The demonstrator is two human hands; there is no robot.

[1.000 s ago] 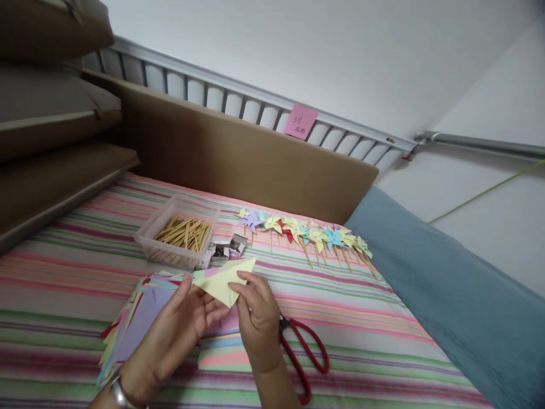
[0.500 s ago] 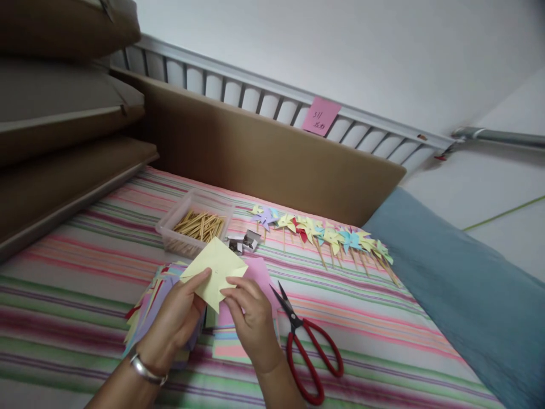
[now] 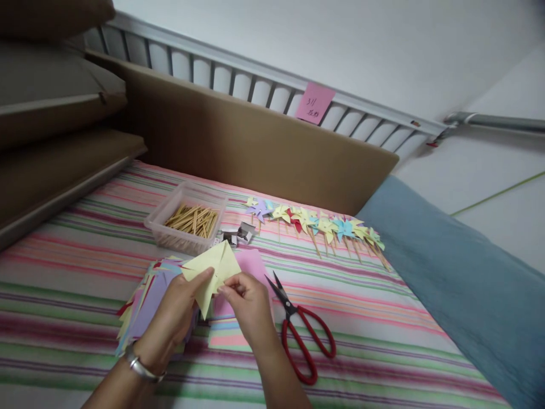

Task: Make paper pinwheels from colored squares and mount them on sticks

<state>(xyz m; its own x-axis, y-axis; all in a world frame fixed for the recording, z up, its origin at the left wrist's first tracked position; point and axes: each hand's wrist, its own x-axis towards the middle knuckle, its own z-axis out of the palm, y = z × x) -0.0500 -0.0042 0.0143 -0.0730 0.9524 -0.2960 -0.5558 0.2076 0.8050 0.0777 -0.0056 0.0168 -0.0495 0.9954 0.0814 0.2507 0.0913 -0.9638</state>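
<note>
Between my hands is a pale yellow paper square (image 3: 221,262) with slits cut in from its corners and a small mark near the middle. My left hand (image 3: 181,304) grips its left side, thumb on top. With thumb and fingertips, my right hand (image 3: 247,298) pinches the paper's right part near the middle. Beneath them lie a stack of coloured cut papers (image 3: 155,292) on the left and a pink sheet (image 3: 258,264) on more coloured paper. Red-handled scissors (image 3: 289,309) lie partly spread beside my right hand.
A clear plastic box (image 3: 155,224) of wooden sticks (image 3: 193,220) stands behind, with small open boxes (image 3: 238,233) beside it. Finished paper pinwheels (image 3: 326,227) line the back right. Brown cushioned stacks (image 3: 55,165) rise at left; a brown board (image 3: 238,142) closes the back.
My right fingers have moved inward toward the paper's middle, and a slit and fold now show at its top. The whole view has shifted slightly.
</note>
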